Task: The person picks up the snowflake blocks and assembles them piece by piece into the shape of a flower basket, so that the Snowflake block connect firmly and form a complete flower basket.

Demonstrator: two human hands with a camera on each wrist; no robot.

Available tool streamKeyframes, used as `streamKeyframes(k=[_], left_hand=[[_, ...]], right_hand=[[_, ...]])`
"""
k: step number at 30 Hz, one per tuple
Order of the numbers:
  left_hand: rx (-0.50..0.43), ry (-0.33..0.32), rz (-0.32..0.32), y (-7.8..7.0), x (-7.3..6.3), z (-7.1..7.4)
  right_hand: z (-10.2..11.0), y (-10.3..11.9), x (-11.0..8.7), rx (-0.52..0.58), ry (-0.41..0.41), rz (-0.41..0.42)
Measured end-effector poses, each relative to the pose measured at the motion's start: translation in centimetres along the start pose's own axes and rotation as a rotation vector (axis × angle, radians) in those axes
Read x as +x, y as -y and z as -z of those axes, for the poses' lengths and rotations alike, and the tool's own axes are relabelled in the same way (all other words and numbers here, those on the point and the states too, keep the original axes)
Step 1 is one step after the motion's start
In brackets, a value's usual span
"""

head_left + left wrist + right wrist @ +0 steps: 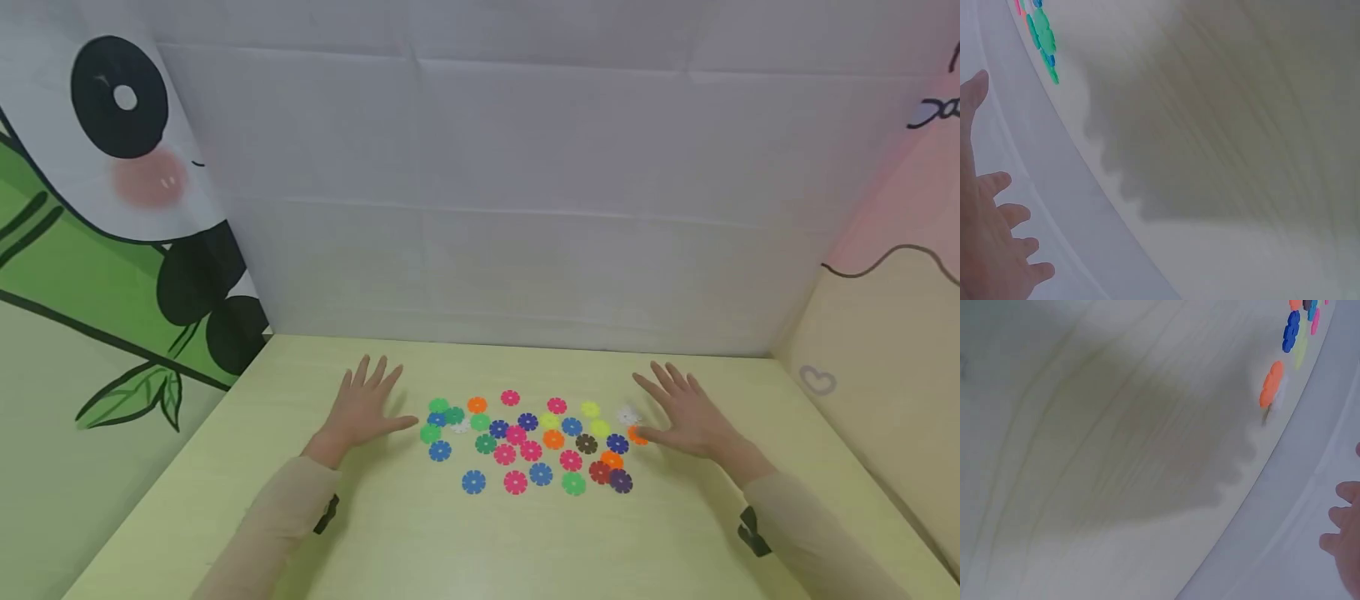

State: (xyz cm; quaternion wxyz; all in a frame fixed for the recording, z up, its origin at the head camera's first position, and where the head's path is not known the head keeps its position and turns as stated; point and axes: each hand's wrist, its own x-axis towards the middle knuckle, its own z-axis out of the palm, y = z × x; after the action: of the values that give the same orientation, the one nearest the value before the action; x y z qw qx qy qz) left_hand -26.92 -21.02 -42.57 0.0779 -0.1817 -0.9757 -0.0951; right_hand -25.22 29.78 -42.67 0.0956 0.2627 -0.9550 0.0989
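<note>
Several flat, notched plastic discs in many colours lie scattered on the pale table (397, 533). Among them are a pink disc (515, 482), a blue disc (473, 482), a light green disc (573, 482) and a brown disc (587, 443). Left of the spread, my left hand (363, 410) hovers over the table with fingers spread, holding nothing. My right hand (690, 421) is likewise spread and bare on the right side, its thumb overlapping an orange disc (639, 436) in the head view. In the right wrist view that orange disc (1271, 384) lies apart from the fingers.
A white sheet-like wall (525, 208) rises along the table's back edge. On the left stands a panel with a painted panda and bamboo (135, 192); on the right, a pink and cream panel (892, 333). Dark bands (753, 533) show at both wrists.
</note>
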Motion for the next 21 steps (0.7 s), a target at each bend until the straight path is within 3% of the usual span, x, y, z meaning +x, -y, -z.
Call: streamKeyframes(k=[11, 21], left_hand=[[-0.182, -0.025, -0.097, -2.9, 0.8, -0.7], [-0.395, 0.056, -0.035, -5.4, 1.1, -2.2]], right_hand=[[-0.4, 2.4, 1.3, 0.100, 0.022, 0.020], [-1.3, 4.5, 2.1, 0.286, 0.013, -0.018]])
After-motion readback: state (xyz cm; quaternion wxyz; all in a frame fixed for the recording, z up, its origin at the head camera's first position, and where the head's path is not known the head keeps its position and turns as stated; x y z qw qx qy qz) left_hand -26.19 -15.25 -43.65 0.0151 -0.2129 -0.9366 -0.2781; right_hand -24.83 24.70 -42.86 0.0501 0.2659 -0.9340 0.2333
